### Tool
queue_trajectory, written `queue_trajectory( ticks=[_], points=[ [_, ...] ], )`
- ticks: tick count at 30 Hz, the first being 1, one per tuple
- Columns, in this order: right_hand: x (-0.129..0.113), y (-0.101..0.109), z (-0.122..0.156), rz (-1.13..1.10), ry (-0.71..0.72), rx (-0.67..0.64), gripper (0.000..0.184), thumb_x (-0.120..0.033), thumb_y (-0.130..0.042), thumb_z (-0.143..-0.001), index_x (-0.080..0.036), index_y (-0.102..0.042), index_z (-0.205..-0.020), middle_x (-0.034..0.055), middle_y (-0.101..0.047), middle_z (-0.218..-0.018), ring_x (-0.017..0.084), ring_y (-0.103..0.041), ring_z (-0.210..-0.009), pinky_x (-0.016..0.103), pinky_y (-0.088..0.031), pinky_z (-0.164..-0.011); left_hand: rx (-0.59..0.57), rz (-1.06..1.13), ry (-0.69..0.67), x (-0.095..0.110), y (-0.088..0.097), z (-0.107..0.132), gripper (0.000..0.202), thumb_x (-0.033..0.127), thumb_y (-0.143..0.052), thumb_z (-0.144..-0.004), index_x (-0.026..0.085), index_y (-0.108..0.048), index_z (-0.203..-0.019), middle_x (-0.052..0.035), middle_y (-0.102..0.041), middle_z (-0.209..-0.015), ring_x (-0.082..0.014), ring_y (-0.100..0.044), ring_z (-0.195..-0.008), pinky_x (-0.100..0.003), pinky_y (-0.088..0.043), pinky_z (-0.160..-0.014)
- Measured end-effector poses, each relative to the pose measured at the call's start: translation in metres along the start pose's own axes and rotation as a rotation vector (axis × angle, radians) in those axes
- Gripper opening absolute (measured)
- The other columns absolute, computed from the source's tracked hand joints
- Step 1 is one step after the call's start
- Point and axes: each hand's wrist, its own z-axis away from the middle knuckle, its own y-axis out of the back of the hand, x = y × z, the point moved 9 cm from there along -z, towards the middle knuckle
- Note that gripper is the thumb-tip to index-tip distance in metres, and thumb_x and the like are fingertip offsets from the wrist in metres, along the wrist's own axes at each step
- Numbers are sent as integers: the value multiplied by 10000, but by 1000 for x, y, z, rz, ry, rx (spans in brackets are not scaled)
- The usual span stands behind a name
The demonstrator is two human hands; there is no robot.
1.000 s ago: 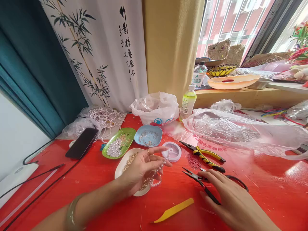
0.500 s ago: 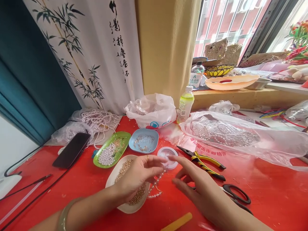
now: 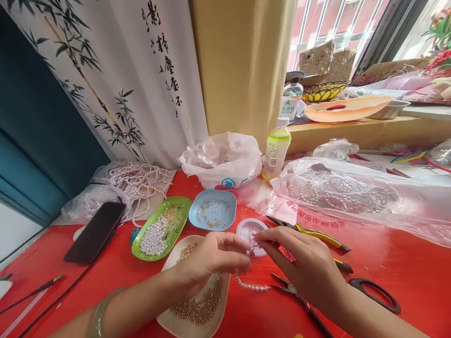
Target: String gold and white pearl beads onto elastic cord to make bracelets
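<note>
My left hand (image 3: 220, 258) is closed, thumb and fingers pinched around one end of a pearl bead strand (image 3: 253, 286), whose lower part curves onto the red table. My right hand (image 3: 299, 256) meets it from the right, thumb and forefinger pressed together at the strand's upper end; what sits between those tips is too small to make out. Behind the fingertips is a round white dish (image 3: 246, 228). Beneath my left hand stands a cream tray of gold beads (image 3: 224, 305). Long-nose pliers (image 3: 310, 312) with dark, red-edged handles lie partly under my right hand.
Left of the hands are a green tray (image 3: 136, 249) of pearls and gold pieces, a blue tray (image 3: 197, 223) of small findings, and a phone (image 3: 95, 233). Yellow-black pliers (image 3: 324, 237) and scissors (image 3: 377, 295) lie right. Behind stand a drink bottle (image 3: 277, 150) and bead-filled plastic bags (image 3: 334, 190).
My right thumb and forefinger have closed together and come to the left fingertips. The strand's hanging part now stretches rightward on the table. The whole view has shifted slightly.
</note>
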Motion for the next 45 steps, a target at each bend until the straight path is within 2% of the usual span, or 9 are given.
queue_trajectory(
  ticks=[9, 16, 22, 26, 30, 34, 37, 42, 45],
  points=[
    [-27, 0, 4, 117, 182, -10, 161, -144, -414, -827, -149, -574, -811, 38, -658, -670, 118, -598, -585, 213, -450, -528, 34, -88, -79, 12, 4, 9, 149, 220, -655, -590, 153, -620, -718, 21, -546, -607, -46, -438, -489, -190, -348, -493],
    [-38, -5, 11, 96, 272, -130, 177, -130, -391, -831, -134, -561, -880, 45, -646, -684, 126, -584, -601, 227, -443, -545, 34, -102, -129, 16, 0, 13, 38, 149, -571, -603, 139, -580, -638, 15, -532, -600, -58, -436, -515, -193, -342, -506],
    [-36, -9, 13, 114, 252, -168, 179, -120, -389, -818, -157, -553, -879, 31, -636, -666, 122, -581, -593, 225, -433, -540, 48, -95, -121, 15, -2, 13, 35, 122, -517, -580, 140, -542, -596, 18, -481, -574, -65, -418, -501, -202, -350, -491],
    [-33, -6, 11, 141, 228, -127, 178, -104, -390, -815, -174, -548, -851, 21, -639, -652, 113, -585, -585, 216, -428, -533, 27, -66, -101, 13, -1, 14, 93, 151, -546, -597, 137, -574, -684, 6, -520, -619, -54, -421, -473, -203, -351, -474],
    [-33, -1, 7, 158, 233, -99, 183, -86, -398, -807, -186, -539, -865, 25, -657, -681, 113, -594, -607, 213, -443, -547, -48, 43, -70, 12, -2, 15, 222, 226, -563, -651, 132, -601, -849, -16, -554, -652, -53, -439, -473, -198, -360, -475],
    [-35, 3, 6, 197, 255, -59, 170, -102, -423, -803, -194, -535, -891, 26, -672, -698, 126, -610, -625, 228, -457, -564, -146, 222, -9, 4, -6, 13, 302, 314, -410, -767, 112, -616, -857, -53, -582, -649, -74, -481, -493, -202, -384, -486],
    [-36, 6, 7, 228, 256, -22, 153, -119, -435, -804, -194, -539, -887, 25, -675, -689, 130, -615, -606, 233, -461, -557, -167, 278, 13, -2, -6, 11, 234, 267, -460, -750, 120, -610, -850, -48, -598, -628, -68, -478, -465, -186, -373, -464],
    [-32, 7, 6, 235, 237, -14, 159, -113, -442, -795, -194, -540, -891, 28, -667, -677, 130, -609, -589, 233, -463, -551, -154, 304, 41, -6, -7, 11, 229, 287, -484, -740, 112, -607, -823, -65, -625, -623, -83, -506, -475, -197, -389, -479],
    [-30, 7, 7, 214, 235, -21, 184, -92, -450, -783, -187, -530, -919, 36, -664, -701, 132, -607, -611, 236, -465, -574, -183, 326, 65, -7, -10, 12, 195, 185, -460, -702, 113, -603, -812, -80, -642, -652, -88, -504, -475, -203, -391, -472]
  ],
)
